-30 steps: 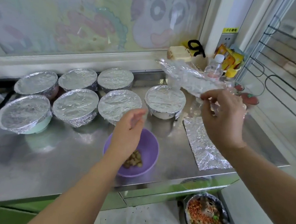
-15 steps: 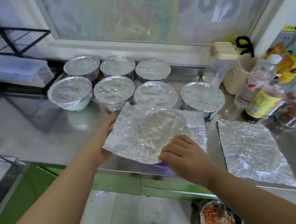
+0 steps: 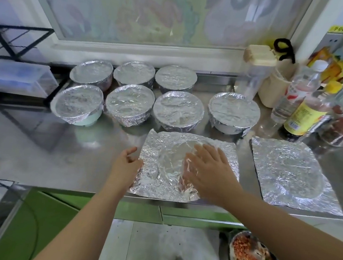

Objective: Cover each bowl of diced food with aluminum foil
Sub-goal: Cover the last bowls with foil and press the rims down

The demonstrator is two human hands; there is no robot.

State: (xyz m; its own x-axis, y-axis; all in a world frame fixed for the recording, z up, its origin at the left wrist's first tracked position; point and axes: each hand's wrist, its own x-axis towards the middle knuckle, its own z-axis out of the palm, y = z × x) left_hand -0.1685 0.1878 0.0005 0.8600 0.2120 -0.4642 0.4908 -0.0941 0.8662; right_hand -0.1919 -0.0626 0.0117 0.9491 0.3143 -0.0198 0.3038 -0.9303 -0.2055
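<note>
Right hand has slid up flat onto the foil sheet, fingers spread; left hand curls at its edge, grip unclear. Hard pressing could tear it.

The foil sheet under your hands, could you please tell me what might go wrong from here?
The foil sheet reaches the front edge of the counter, so a push could slide it off. The right hand presses flat on its middle, which might tear or dent the thin foil. The left hand meets only the left edge, and the flat, unfolded corners may leave gaps.
</note>
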